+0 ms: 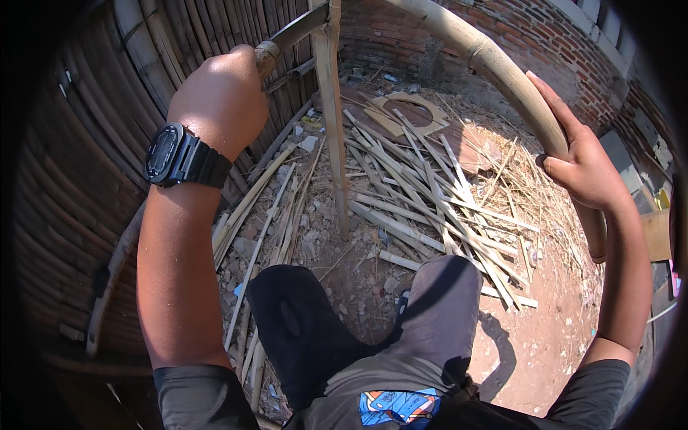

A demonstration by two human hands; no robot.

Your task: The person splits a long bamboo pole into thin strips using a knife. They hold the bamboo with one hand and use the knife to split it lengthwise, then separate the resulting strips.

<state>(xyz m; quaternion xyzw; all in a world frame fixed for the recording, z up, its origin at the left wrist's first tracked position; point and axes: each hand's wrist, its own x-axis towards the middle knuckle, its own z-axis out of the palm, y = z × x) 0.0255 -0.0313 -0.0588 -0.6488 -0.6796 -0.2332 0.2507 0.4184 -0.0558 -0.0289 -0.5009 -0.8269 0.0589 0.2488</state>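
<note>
In the upper left of the frame, the left hand is closing in a fist around the handle of a knife, whose blade is reaching toward the upright wooden post at top centre; whether it is touching the post, I cannot tell. The right hand is wrapping around a bamboo pole at the right, the thumb lying on the near side and the fingers running along the outer side. The pole is arching from the top centre down to the right, its lower end showing past the wrist; the lens is probably adding to that curve.

The pole is looking thick, stiff and fairly light for its length, though its long far part is likely weighing on the hand. Its smooth skin is probably feeling slick in a sweaty palm, so holding just beside a raised joint should be giving better purchase. The knife is looking rigid and is calling for a grip on the handle only. Pale split strips are lying on the ground at centre.
</note>
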